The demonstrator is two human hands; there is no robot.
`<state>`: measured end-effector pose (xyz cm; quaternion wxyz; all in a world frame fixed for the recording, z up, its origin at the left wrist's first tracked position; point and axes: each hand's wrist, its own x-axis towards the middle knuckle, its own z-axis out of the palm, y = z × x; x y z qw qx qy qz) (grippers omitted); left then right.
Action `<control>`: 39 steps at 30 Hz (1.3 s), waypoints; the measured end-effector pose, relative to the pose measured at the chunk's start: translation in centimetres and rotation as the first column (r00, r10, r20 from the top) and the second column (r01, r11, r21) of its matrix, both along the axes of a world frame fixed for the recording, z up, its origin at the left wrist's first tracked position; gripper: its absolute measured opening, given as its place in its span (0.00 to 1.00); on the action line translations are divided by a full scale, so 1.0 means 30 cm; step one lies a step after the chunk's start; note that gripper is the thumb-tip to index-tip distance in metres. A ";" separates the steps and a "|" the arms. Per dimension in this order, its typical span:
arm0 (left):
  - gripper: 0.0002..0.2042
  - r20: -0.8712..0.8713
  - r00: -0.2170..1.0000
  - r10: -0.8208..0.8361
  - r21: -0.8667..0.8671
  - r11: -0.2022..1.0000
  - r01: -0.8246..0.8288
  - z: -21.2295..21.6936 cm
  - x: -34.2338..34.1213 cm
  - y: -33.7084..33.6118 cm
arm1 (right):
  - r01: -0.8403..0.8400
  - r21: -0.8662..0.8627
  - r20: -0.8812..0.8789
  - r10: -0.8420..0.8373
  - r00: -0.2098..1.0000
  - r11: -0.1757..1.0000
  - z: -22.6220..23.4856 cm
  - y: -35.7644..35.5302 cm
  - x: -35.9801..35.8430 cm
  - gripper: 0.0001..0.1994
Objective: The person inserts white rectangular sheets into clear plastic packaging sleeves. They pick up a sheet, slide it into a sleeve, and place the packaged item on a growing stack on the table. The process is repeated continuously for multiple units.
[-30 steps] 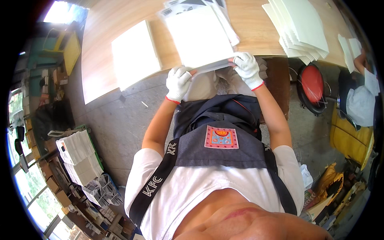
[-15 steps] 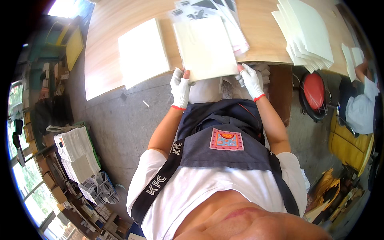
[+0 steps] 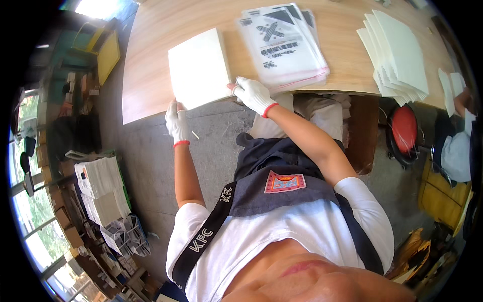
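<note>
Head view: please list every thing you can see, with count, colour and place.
wooden table: one, light brown, top of the picture
white stack: one, cream white, at the table's near edge
clear bags: one pile, transparent with dark print, right of the white stack
fanned sheets: one pile, white, at the table's right end
stool: one, red seat, lower right beside the table
floor stacks: several, white, on the left
left hand: white glove, at the white stack's lower left corner
right hand: white glove, at its lower right corner
</note>
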<state>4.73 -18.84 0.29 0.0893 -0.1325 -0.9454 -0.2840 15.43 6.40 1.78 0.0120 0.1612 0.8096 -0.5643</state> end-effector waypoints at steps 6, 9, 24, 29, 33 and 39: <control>0.14 -0.368 0.922 0.116 0.224 0.974 -0.033 -0.037 0.008 0.056 | 0.083 -0.600 -0.143 -0.209 0.967 0.795 0.150 0.244 0.337 0.09; 0.12 -0.381 0.925 -0.008 0.400 0.900 0.173 -0.015 0.065 0.157 | 0.484 -0.489 -0.109 -0.602 0.791 0.726 0.174 0.512 0.574 0.13; 0.19 -0.017 0.638 -0.770 -0.424 0.584 0.693 0.006 0.190 0.906 | 0.616 -0.732 0.111 -0.840 0.531 0.293 0.214 1.116 0.885 0.09; 0.18 0.185 0.695 -0.695 -0.486 0.550 0.679 0.085 0.180 0.930 | 0.605 -0.781 0.140 -0.901 0.411 0.155 0.252 0.924 0.942 0.05; 0.17 0.120 0.732 -0.670 -0.425 0.632 0.648 0.055 0.155 0.920 | 0.451 -0.784 -0.228 -0.874 0.429 0.426 0.149 0.961 1.051 0.10; 0.17 -0.072 0.784 -0.616 -0.244 0.774 0.585 0.005 0.122 0.831 | 0.467 -0.660 -0.008 -0.628 0.779 0.588 0.254 0.655 0.987 0.21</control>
